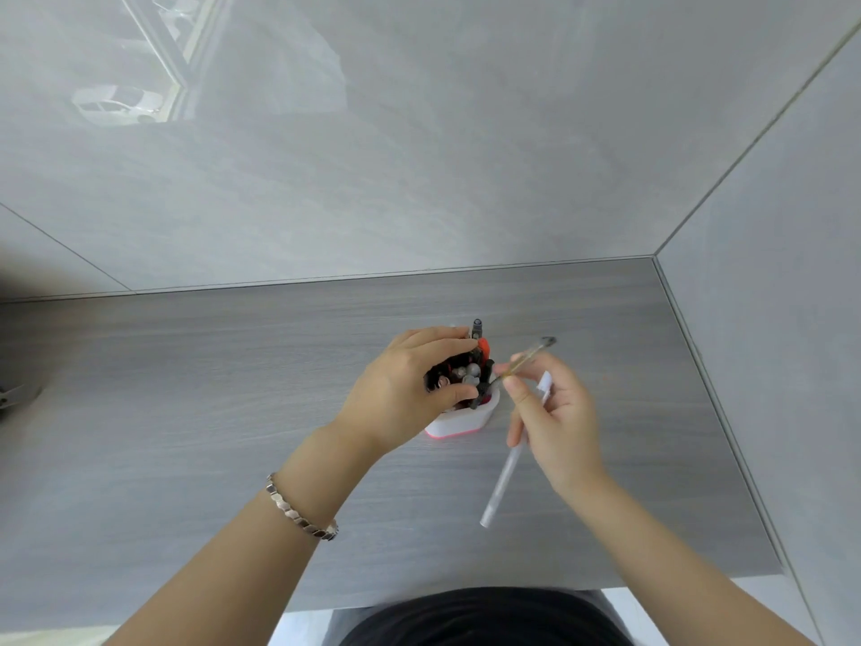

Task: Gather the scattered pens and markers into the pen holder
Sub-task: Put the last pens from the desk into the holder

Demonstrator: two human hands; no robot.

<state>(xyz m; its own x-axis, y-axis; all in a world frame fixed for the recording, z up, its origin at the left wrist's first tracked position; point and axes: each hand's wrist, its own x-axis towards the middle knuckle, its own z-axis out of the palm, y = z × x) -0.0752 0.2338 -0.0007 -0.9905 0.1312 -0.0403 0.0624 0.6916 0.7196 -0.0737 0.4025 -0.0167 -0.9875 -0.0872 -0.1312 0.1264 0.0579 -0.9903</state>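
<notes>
A white pen holder (461,422) with a pink base stands on the grey desk, packed with several black, red and silver pens (466,373). My left hand (410,389) is wrapped around the bunch of pens at the holder's top. My right hand (554,412) is just right of the holder and pinches a clear pen (524,360), its dark tip pointing up and to the right, its lower end at the holder's rim. The same hand also holds a white pen (501,487) that slants down toward me, and a small white piece shows above its fingers.
The grey wood-grain desk (233,412) runs to a glossy grey wall at the back and a side wall on the right. A dark metal object (11,398) pokes in at the left edge. A bracelet (300,510) is on my left wrist.
</notes>
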